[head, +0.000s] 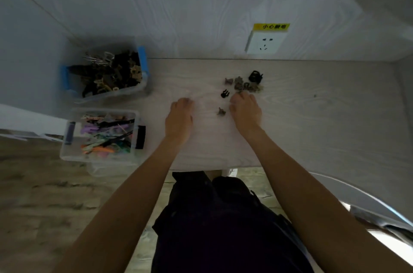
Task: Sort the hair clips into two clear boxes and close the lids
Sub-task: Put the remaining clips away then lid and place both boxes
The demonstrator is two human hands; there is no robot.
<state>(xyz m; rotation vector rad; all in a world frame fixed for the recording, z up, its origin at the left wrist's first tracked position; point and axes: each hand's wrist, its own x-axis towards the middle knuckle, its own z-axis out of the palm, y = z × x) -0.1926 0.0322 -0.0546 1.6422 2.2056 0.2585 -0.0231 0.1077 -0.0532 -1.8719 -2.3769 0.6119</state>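
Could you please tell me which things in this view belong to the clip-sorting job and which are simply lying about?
Part of the job:
- box of dark clips
- box of colourful clips
- loose clips on the table
- small black clip
- left hand, right hand

Just there:
- wall socket
- yellow warning label
- table

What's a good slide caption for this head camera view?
Both hands reach toward loose dark clips beside two open boxes.

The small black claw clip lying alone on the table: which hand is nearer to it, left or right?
Right. The right hand is just beside the small black claw clip, to its right and slightly nearer the person. The left hand is farther off, to its left.
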